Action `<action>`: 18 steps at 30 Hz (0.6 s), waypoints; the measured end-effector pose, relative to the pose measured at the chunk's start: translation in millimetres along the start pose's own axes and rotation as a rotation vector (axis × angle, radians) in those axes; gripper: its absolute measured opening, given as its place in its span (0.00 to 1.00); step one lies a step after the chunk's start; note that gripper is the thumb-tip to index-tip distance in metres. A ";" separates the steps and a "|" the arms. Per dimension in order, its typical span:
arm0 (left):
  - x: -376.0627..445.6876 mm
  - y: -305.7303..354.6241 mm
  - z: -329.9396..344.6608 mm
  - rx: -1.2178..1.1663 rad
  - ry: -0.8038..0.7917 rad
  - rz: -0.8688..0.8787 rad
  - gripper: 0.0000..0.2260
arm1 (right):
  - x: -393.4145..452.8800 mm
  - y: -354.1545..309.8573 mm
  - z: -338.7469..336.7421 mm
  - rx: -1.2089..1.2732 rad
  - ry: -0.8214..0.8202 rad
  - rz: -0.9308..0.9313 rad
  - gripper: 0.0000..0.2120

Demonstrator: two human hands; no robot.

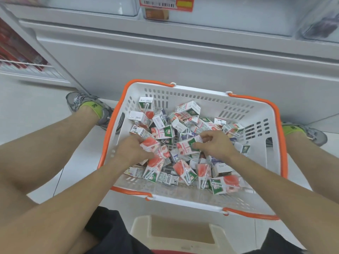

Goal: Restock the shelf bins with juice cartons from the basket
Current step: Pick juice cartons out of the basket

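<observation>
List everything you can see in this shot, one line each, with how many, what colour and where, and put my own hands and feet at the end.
basket: one, white with orange rim and handles, on the floor between the feet
juice cartons: a jumbled pile, too many to count, mostly white with red and green print, inside the basket
shelf bins: clear, along the top edge, above the basket
price tag: one, red and white, on a bin front at the top
stool: one, cream, at the bottom edge
left hand: grips a red-printed carton in the pile
right hand: holds a white and green carton
shoes: two, grey with yellow-green socks, either side of the basket
</observation>
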State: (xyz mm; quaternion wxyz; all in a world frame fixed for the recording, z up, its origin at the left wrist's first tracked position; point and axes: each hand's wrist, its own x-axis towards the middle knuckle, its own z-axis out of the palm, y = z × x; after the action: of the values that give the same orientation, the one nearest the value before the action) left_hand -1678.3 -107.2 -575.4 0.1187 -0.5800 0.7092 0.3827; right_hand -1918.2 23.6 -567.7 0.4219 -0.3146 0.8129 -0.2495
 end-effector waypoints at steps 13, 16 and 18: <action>-8.5 24.8 -7.0 -0.321 -0.073 0.355 0.29 | -24.3 43.6 19.2 -0.358 0.034 0.004 0.23; -8.1 28.1 -7.4 -0.344 -0.020 0.316 0.28 | -24.9 48.1 26.2 -0.440 0.072 -0.057 0.26; -7.8 28.1 -2.6 -0.345 -0.002 0.254 0.30 | -23.5 45.0 23.2 -0.461 0.080 -0.086 0.27</action>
State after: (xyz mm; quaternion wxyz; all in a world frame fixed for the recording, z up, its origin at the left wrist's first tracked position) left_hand -1700.9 -102.3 -557.5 -0.0306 -0.4973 0.7005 0.5109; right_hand -1901.7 67.8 -597.5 0.2955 -0.4267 0.8503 -0.0872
